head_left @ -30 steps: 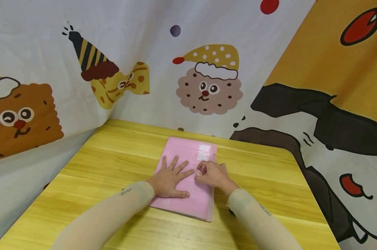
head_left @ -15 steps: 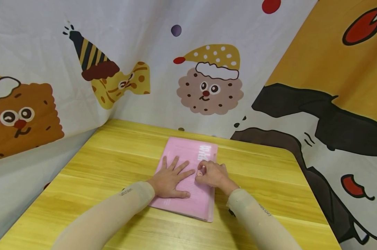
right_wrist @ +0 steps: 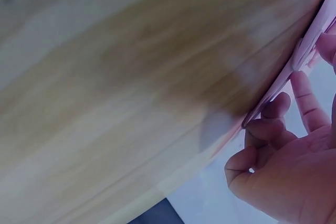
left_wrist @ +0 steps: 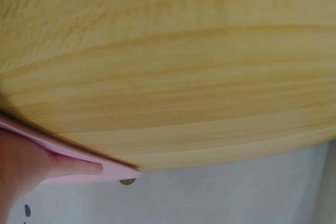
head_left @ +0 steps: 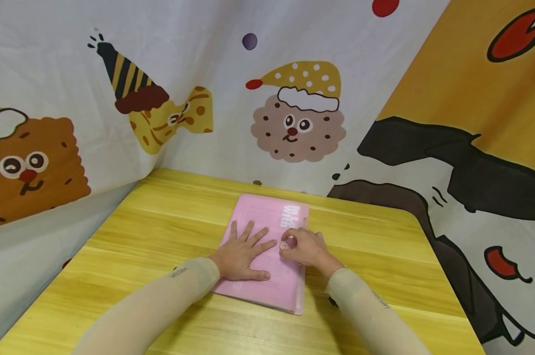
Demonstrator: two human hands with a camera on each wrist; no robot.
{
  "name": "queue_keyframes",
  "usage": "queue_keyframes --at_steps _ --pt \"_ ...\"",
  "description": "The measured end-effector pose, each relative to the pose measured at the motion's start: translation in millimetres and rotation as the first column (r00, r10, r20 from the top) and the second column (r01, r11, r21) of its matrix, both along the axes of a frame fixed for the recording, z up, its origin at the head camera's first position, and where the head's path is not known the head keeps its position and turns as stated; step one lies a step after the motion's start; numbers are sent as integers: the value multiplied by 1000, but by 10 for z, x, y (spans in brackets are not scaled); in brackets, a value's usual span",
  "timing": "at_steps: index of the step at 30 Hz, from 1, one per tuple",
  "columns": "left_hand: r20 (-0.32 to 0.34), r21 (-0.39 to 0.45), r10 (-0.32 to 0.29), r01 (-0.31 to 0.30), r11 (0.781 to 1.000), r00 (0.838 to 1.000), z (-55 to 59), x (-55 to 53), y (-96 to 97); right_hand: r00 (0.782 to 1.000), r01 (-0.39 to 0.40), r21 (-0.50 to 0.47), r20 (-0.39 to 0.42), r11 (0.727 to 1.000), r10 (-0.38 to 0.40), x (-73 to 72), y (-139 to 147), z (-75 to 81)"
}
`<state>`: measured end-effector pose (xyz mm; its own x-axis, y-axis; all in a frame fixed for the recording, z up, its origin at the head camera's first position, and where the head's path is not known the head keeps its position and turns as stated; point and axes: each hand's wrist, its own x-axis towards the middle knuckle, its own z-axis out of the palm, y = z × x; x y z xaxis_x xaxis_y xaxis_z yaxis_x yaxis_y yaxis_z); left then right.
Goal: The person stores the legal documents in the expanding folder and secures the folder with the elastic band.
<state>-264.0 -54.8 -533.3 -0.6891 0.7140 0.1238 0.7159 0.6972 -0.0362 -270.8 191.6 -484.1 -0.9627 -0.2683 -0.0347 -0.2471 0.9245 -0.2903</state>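
A pink notebook point(head_left: 260, 296) with white lettering near its top right and a clear edge along its right side lies on the wooden table. My left hand point(head_left: 240, 256) rests flat on its cover with the fingers spread. At the notebook's right side, my right hand point(head_left: 304, 246) pinches a small snap strap point(head_left: 284, 246) between thumb and forefinger; most of the strap is hidden by the hand. In the left wrist view, one finger of the left hand point(left_wrist: 31, 166) lies along the pink cover. The right wrist view shows curled fingers of the right hand point(right_wrist: 294, 166) at the notebook's edge.
The yellow wooden table point(head_left: 152, 236) spreads out on both sides of the notebook. Behind it hangs a white curtain point(head_left: 214, 44) printed with cartoon biscuits. A small dark mark point(head_left: 333, 301) shows beside the right sleeve.
My right hand has shifted very slightly to the right, still pinching the strap. The left hand and the notebook stay where they were.
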Motion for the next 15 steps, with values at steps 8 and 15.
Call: queue_keyframes --at_steps 8,15 --pt "-8 -6 1 -1 1000 1000 35 6 -7 1000 -16 -33 -6 999 15 -13 89 -19" --pt "-1 -2 -6 6 1000 1000 21 2 -5 1000 -28 -58 -11 998 28 18 179 -45"
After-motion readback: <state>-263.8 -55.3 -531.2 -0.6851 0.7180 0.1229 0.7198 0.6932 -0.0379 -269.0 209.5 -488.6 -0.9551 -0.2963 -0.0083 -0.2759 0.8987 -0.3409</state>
